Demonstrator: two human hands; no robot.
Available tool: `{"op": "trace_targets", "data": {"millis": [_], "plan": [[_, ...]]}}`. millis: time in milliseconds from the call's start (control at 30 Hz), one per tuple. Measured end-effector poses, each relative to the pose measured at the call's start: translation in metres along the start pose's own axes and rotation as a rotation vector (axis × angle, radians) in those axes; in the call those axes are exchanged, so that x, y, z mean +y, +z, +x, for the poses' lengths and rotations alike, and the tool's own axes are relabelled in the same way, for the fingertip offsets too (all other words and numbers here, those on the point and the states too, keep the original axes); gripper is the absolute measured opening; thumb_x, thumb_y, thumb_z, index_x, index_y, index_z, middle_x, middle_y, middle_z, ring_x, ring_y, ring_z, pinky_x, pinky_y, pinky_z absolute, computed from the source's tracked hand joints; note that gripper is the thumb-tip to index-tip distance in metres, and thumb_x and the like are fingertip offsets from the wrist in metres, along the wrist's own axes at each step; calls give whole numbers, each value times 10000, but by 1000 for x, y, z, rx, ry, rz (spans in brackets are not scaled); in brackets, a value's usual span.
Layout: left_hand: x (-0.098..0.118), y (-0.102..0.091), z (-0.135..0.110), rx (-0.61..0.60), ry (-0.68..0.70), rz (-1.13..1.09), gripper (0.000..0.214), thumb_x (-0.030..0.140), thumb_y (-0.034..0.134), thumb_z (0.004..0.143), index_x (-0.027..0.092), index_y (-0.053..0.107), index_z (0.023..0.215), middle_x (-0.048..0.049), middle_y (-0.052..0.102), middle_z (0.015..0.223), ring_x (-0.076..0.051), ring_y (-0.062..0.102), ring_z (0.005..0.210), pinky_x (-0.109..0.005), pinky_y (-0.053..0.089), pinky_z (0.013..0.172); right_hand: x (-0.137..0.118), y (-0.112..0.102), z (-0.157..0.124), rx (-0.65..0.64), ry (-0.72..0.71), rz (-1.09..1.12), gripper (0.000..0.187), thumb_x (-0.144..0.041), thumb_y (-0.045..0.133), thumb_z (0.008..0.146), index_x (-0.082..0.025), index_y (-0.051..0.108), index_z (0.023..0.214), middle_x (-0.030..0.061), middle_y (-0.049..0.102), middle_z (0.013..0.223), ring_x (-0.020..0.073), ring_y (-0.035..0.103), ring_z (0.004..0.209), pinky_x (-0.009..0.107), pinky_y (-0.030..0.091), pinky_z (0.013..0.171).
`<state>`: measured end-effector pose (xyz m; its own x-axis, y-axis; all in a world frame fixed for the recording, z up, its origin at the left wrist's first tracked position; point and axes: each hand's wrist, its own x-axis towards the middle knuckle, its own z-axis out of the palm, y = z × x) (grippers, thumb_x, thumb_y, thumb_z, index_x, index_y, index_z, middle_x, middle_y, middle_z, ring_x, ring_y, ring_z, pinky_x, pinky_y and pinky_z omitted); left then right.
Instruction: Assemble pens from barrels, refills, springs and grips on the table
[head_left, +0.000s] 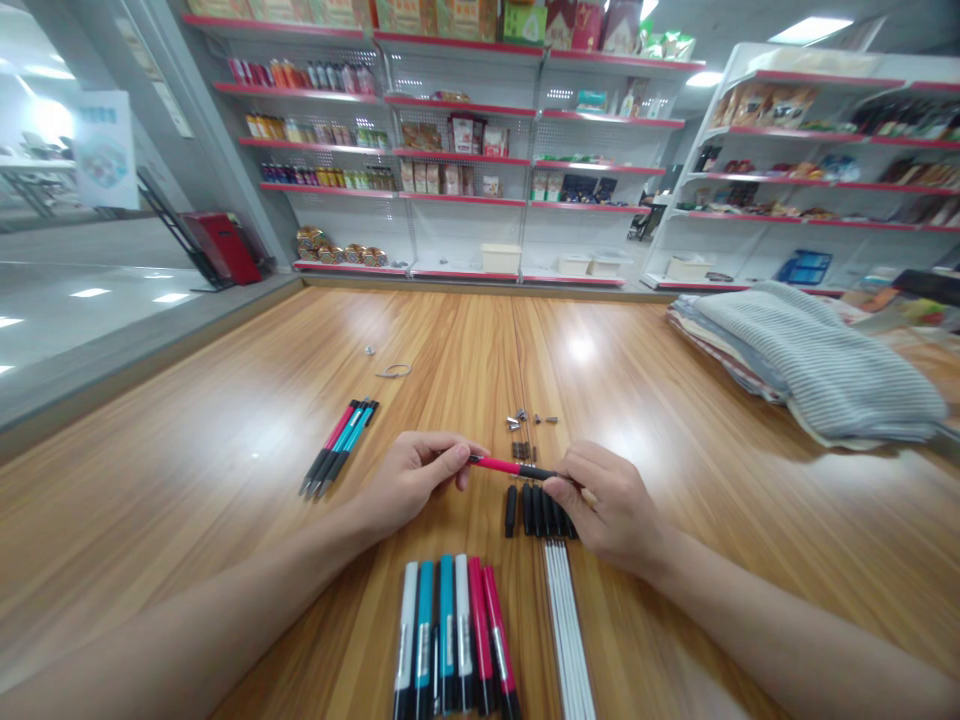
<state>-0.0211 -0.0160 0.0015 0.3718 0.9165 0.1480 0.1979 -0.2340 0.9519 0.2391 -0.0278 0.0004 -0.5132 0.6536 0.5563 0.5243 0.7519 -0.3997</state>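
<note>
The bench (645, 380) looks like smooth, wood-grained laminate with a satin sheen, throwing back pale patches of light. The held pen (499, 465) pairs a glossy pink plastic barrel with a matt black, rubbery-looking grip. The finished pens (346, 440) at left show shiny coloured barrels, dull black grips and metallic-looking tips. In the near row, the loose barrels (446, 610) are smooth, glossy plastic. The loose grips (528, 510) look matt and rubbery; the refills (568, 630) beside them are smooth white plastic. Farther off, the small cone-shaped parts (521, 415) gleam like bare metal. At right, the folded cloths (847, 350) are soft, matt fabric, the uppermost finely striped.
</note>
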Motion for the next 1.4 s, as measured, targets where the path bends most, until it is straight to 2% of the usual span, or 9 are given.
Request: {"op": "trace_targets", "data": {"millis": [200,267,467,567,767,933,1167,1267,1400], "plan": [[4,-2,-4,-156,-32,-5,347,387,512,907,117,692,1029,2,573,594,-98,495,569,-229,345,574,2,0,-2,56,-19,12,262,-172,467,919,-181,447,657,0,422,610,132,389,602,298,270,577],[-1,-1,-3,-136,-37,-70,354,387,503,912,109,679,1042,3,571,578,-91,484,538,-223,327,546,2,-1,-2,92,-33,24,262,-160,476,909,-180,439,650,-1,419,602,129,382,590,300,262,570],[-16,3,1,-1,-79,-224,494,425,370,958,91,665,744,-15,547,521,-86,479,454,-227,319,490,2,-2,-1,195,-58,20,247,-116,501,875,-176,429,646,1,410,593,128,372,582,303,247,563],[-15,3,0,11,-46,-225,478,424,404,947,95,655,708,-8,535,524,-77,465,456,-223,328,498,3,-2,-3,230,-47,27,262,-104,499,867,-178,409,633,-3,392,585,124,363,569,303,235,557],[-11,-1,-3,-47,12,-116,401,407,459,930,111,654,743,18,484,498,-71,412,474,-212,292,493,3,-2,-6,235,-4,75,299,-122,475,883,-181,365,612,-10,364,575,115,352,548,298,225,547],[-8,-3,-3,-35,37,14,342,383,479,923,119,665,810,15,509,555,-77,425,521,-212,301,514,4,-2,-5,217,65,107,350,-164,455,913,-179,322,589,-21,337,558,95,332,514,285,212,526],[4,1,-4,61,120,204,377,354,505,909,127,565,614,13,510,579,-76,443,552,-210,317,546,10,1,-6,205,205,158,419,-236,416,954,-184,250,573,-40,258,537,78,279,474,279,184,497],[-1,3,-5,58,84,106,417,407,460,922,125,586,643,2,521,577,-86,461,548,-215,332,543,8,1,-5,223,171,130,389,-221,421,948,-183,297,581,-32,306,549,87,311,494,277,208,510],[-11,3,-3,25,-61,-136,538,479,332,949,117,589,643,-20,543,557,-91,461,473,-225,317,478,4,-2,-3,194,44,44,303,-170,460,911,-180,380,619,-8,384,586,114,370,557,288,241,549]]}}
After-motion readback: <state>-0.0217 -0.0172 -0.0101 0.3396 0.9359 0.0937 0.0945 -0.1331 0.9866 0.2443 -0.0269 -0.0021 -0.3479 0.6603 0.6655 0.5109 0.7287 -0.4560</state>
